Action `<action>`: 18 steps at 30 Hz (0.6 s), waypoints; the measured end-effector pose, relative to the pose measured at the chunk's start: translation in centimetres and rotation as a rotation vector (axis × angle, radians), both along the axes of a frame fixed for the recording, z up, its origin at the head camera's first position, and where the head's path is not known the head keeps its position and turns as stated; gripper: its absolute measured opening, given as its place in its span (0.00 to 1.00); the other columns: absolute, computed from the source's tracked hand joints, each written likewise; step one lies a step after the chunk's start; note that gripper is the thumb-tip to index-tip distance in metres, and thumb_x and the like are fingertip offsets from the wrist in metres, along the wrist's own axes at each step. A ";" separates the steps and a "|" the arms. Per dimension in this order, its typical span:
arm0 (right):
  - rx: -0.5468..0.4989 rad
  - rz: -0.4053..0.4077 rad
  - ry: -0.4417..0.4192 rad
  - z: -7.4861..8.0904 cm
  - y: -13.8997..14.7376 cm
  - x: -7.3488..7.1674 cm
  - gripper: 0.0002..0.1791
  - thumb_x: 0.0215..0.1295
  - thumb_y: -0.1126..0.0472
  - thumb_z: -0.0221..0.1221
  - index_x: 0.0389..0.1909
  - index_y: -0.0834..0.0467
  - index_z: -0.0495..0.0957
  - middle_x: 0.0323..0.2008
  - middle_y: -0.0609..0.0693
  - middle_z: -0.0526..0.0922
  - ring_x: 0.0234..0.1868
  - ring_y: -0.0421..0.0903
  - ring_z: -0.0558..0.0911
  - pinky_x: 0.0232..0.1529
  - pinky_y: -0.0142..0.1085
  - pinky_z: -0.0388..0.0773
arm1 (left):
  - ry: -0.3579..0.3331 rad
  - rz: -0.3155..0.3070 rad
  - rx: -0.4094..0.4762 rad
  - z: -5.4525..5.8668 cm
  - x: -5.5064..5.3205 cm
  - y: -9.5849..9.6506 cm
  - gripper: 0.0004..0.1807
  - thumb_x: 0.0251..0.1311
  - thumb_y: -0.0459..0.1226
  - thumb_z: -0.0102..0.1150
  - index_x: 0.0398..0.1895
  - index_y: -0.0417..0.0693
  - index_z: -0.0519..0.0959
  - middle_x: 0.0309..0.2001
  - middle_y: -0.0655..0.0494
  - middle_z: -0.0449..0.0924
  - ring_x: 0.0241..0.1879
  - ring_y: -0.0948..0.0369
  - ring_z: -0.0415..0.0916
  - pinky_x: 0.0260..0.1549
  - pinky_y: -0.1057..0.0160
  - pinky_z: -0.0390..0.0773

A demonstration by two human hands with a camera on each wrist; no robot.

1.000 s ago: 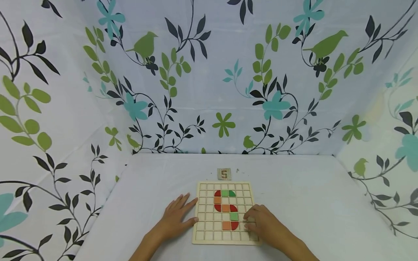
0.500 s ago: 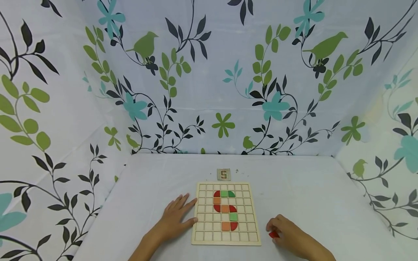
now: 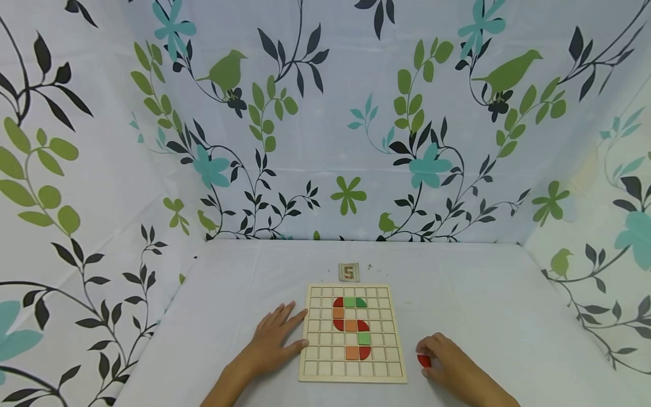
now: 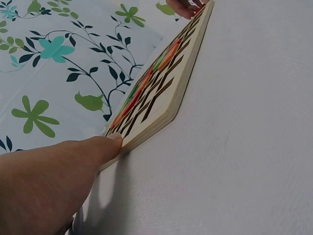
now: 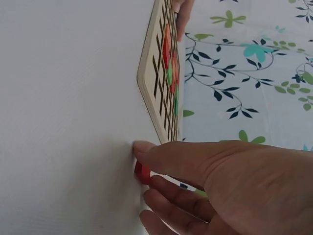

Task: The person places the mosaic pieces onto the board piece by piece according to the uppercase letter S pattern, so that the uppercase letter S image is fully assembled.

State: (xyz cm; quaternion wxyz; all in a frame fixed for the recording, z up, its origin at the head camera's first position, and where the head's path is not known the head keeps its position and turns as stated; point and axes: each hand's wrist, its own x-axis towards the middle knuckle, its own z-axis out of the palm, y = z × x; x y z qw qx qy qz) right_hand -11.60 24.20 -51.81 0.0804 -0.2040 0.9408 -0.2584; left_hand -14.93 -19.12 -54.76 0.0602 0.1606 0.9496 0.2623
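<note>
A wooden grid board [image 3: 325, 354] lies flat on the table. Red, orange and green tiles sit in its cells in an S-like curve. My left hand [image 3: 272, 342] rests at the board's left edge with fingers spread; in the left wrist view its thumb [image 4: 110, 142] touches the rim. To the right of the board, my right hand [image 3: 446, 362] holds a red tile with a curved side [image 3: 423, 360] low over the table. The right wrist view shows this red tile [image 5: 142, 172] pinched between thumb and fingers.
Behind the board lies a small square card [image 3: 348, 272] bearing an S figure. The white-covered table [image 3: 244, 282] extends to both sides. A patterned curtain [image 3: 325, 141] with birds and leaves rises at the back and sides.
My right hand has moved from the board's right side out onto the table at the right, and a red tile now shows in its fingers. The left hand stays put.
</note>
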 end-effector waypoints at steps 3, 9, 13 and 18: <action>0.023 0.018 0.038 0.0 -0.2 0.2 0.16 0.60 0.64 0.75 0.46 0.51 0.81 0.42 0.38 0.75 0.43 0.34 0.73 0.50 0.38 0.82 | 0.001 0.000 -0.004 0.0 0.0 0.0 0.39 0.72 0.63 0.56 0.82 0.61 0.65 0.85 0.46 0.53 0.84 0.40 0.45 0.77 0.27 0.45; 0.041 0.011 0.076 -0.4 -0.3 0.3 0.14 0.63 0.64 0.73 0.46 0.50 0.82 0.42 0.37 0.76 0.44 0.33 0.75 0.52 0.39 0.83 | 0.001 0.002 -0.004 0.2 0.0 0.0 0.39 0.72 0.63 0.56 0.82 0.61 0.65 0.85 0.47 0.53 0.84 0.40 0.45 0.77 0.27 0.45; 0.036 -0.018 0.071 -0.5 -0.4 0.4 0.14 0.63 0.63 0.73 0.47 0.50 0.82 0.42 0.37 0.76 0.44 0.34 0.75 0.52 0.40 0.83 | 0.004 0.002 -0.005 0.1 0.0 0.0 0.39 0.72 0.63 0.56 0.82 0.61 0.65 0.84 0.46 0.53 0.84 0.40 0.45 0.77 0.28 0.46; 0.036 -0.068 0.068 -0.5 -0.6 0.4 0.15 0.63 0.63 0.74 0.47 0.50 0.82 0.42 0.37 0.76 0.43 0.33 0.74 0.52 0.38 0.82 | 0.000 -0.001 -0.007 0.1 -0.1 0.0 0.39 0.73 0.63 0.56 0.82 0.61 0.65 0.85 0.47 0.52 0.84 0.40 0.45 0.77 0.28 0.45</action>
